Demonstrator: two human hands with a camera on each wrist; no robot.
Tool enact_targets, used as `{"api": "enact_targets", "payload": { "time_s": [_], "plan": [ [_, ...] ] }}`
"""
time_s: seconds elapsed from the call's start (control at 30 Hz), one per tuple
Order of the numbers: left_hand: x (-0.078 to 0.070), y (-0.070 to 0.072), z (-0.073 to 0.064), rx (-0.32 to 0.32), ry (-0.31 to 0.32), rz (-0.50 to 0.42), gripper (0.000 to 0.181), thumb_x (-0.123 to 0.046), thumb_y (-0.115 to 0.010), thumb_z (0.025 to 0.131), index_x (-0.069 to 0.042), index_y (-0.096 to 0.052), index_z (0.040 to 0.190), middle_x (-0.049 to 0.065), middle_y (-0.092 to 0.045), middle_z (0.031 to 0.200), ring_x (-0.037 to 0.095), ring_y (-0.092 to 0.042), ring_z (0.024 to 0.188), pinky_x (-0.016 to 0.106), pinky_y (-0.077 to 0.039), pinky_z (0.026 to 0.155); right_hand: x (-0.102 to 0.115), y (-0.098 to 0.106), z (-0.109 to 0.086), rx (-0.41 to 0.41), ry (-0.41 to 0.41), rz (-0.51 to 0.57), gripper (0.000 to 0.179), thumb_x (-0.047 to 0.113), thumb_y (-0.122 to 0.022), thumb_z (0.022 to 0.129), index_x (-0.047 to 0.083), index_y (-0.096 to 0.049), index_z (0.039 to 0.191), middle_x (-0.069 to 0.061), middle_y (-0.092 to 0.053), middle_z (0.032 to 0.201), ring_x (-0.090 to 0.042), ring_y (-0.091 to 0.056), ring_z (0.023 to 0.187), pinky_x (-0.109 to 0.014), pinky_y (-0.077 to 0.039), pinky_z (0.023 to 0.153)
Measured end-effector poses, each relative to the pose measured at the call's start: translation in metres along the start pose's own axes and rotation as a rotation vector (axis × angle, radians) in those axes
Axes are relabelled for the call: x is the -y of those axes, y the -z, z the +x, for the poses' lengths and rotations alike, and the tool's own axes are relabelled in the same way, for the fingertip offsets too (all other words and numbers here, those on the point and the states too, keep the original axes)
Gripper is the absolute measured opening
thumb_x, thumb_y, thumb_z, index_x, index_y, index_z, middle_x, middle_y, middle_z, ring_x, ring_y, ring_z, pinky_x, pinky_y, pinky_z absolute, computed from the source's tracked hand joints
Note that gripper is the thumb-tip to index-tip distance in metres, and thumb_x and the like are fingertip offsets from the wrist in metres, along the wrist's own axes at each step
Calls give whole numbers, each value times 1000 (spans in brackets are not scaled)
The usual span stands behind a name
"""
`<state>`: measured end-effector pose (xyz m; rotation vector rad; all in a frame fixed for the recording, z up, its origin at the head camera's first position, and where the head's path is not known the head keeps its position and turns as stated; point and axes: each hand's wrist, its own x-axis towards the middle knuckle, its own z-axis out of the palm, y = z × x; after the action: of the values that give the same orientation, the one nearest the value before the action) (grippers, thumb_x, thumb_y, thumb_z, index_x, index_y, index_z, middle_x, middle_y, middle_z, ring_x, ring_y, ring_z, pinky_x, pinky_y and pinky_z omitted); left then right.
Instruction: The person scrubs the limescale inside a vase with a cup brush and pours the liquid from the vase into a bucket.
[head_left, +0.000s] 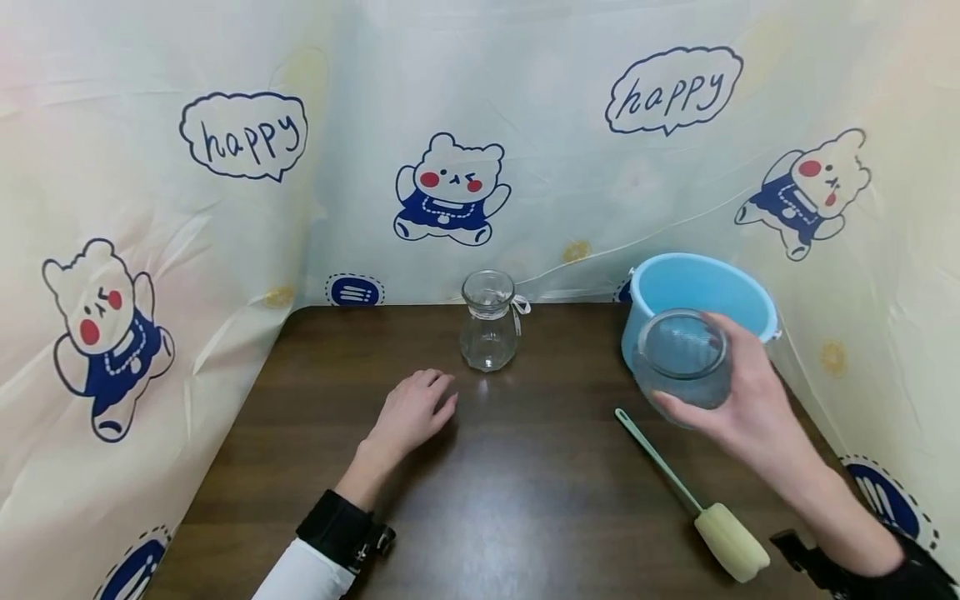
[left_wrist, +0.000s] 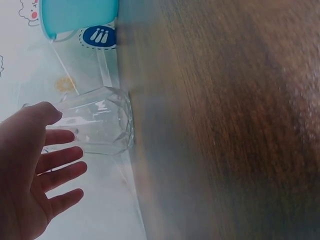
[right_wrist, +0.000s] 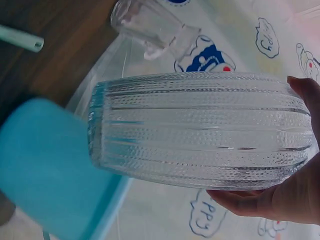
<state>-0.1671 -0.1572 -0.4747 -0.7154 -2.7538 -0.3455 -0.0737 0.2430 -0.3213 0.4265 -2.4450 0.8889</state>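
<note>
My right hand (head_left: 757,400) grips a clear glass vase (head_left: 686,367) near its top, in front of the blue bucket (head_left: 637,329). In the right wrist view the vase (right_wrist: 200,132) shows ribbed, dotted sides, with thumb and fingers round its rim end. My left hand (head_left: 412,412) hangs above the table with its fingers loosely bent and nothing in them. Beyond it a smaller clear glass vase (head_left: 489,333) with a white ribbon at its neck stands upright; the left wrist view shows its faceted base (left_wrist: 117,122), its neck partly hidden by the hand.
A sponge brush (head_left: 731,542) with a green handle lies on the brown table (head_left: 525,492) at the right front. Behind the table hangs a pale cloth (head_left: 555,167) printed with bears and "happy" bubbles; it also covers both sides.
</note>
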Motion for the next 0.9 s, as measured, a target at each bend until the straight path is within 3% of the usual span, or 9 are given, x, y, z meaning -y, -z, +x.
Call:
{"api": "enact_targets", "payload": {
  "time_s": [0.33, 0.7, 0.9],
  "plan": [
    [3, 1, -6, -15, 4, 9, 32, -32, -58, 93, -11, -70, 114, 5, -69, 107, 22, -62, 98, 44, -54, 86, -13, -68, 32, 70, -116, 135, 97, 29, -86, 69, -1, -29, 142, -22, -46, 134, -36, -47, 119, -62, -42, 94],
    [-6, -5, -12, 7, -16, -3, 33, -32, -57, 93, -10, -70, 114, 5, -69, 106, 22, -62, 98, 44, -54, 85, -48, -139, 73, -5, -344, 176, 102, 45, -80, 72, 3, -22, 144, -23, -36, 140, -33, -38, 125, -56, -37, 102],
    [-11, -2, -7, -20, -35, 3, 33, -32, -57, 93, -9, -70, 114, 5, -69, 106, 22, -62, 98, 44, -53, 86, -64, -164, 98, -17, -404, 147, 106, 52, -77, 73, 4, -18, 147, -24, -31, 143, -35, -35, 127, -56, -36, 103]
  ]
}}
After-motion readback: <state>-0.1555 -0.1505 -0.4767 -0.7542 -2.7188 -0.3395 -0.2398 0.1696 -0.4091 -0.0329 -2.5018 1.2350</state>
